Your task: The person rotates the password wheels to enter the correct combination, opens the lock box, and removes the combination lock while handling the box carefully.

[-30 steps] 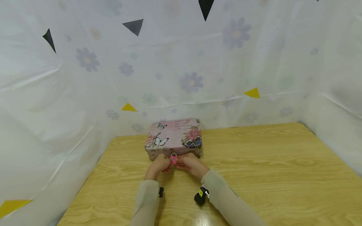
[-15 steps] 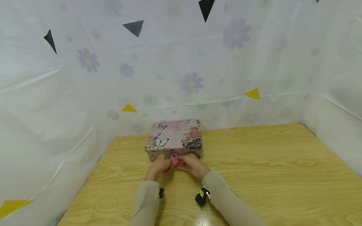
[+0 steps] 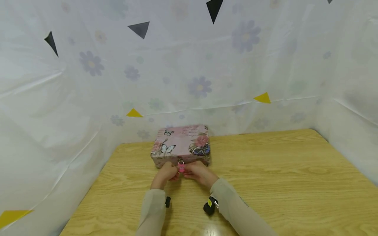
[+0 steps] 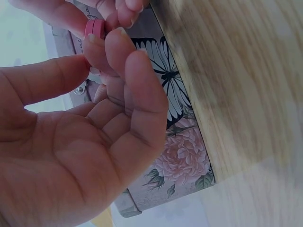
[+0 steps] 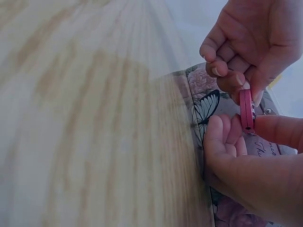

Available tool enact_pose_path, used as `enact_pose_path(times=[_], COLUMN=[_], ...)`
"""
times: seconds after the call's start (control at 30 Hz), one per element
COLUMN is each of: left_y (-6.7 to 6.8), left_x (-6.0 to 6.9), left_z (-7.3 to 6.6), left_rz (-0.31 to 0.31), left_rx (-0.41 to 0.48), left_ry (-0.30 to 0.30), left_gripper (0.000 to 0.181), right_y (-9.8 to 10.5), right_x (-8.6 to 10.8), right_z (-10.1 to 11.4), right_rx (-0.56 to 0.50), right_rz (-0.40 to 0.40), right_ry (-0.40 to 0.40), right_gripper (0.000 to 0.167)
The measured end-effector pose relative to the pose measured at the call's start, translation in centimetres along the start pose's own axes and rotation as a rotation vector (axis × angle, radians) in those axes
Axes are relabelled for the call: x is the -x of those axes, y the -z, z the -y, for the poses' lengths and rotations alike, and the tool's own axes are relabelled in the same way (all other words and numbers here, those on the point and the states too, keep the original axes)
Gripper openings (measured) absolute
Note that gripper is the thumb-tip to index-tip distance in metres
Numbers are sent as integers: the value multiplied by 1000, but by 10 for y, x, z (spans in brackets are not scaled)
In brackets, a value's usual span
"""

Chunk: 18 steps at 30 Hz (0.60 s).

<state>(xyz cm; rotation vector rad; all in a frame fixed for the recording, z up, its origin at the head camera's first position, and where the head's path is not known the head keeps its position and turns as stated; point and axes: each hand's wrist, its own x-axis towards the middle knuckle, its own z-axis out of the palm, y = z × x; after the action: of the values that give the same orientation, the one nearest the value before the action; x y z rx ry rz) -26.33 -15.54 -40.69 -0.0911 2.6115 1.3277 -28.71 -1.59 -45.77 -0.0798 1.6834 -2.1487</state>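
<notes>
A pink combination padlock [image 3: 181, 167] hangs by its shackle from the front clasp of a pink box [image 3: 180, 141] printed with butterflies and roses. My left hand [image 3: 167, 172] pinches one side of the lock between thumb and curled fingers. From the other side my right hand [image 3: 200, 172] holds it, the thumb resting against the number dials. In the right wrist view the lock [image 5: 247, 109] appears edge-on between both hands, its dials facing the thumbs. The left wrist view shows only part of the red lock body [image 4: 94, 29] behind the fingers. The box lid is closed.
The box stands near the back edge of a wood-grain table [image 3: 280, 177]. Behind it hangs a white flowered curtain [image 3: 177, 65] with black and yellow triangles on it. Black wrist cameras [image 3: 209, 206] are strapped under the sleeves.
The padlock tilts slightly between the fingers, its face turning a little up and then back. Both hands stay at the lock, and the box has not moved.
</notes>
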Motion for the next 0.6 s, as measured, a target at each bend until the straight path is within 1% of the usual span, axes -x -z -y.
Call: enact_pose_path(times=[0.13,0.33,0.43,0.47,0.5,0.6], left_y=[0,0,-1,-1,-1,0], left_x=[0,0,-2,-6,-7,-5], left_z=[0,1,2,7,7,5], left_rz=[1,-1,-8,-7,-11,-28], left_rx=[-2,3,1,2,0,-50], left_ry=[0,-3,-3,-12,-11,-36], left_gripper=[25,24,23,22,21,24], right_y=[0,0,0,0,0,-1], right_x=[0,0,0,0,0,0], right_z=[0,0,0,0,-1,-1], right_rx=[0,1,-3,-4,-5,-2], right_rz=[4,-11,-18,-20,-22,-31], right_ry=[6,6,7,8,8,14], right_gripper=[26,27,27,26,26,26])
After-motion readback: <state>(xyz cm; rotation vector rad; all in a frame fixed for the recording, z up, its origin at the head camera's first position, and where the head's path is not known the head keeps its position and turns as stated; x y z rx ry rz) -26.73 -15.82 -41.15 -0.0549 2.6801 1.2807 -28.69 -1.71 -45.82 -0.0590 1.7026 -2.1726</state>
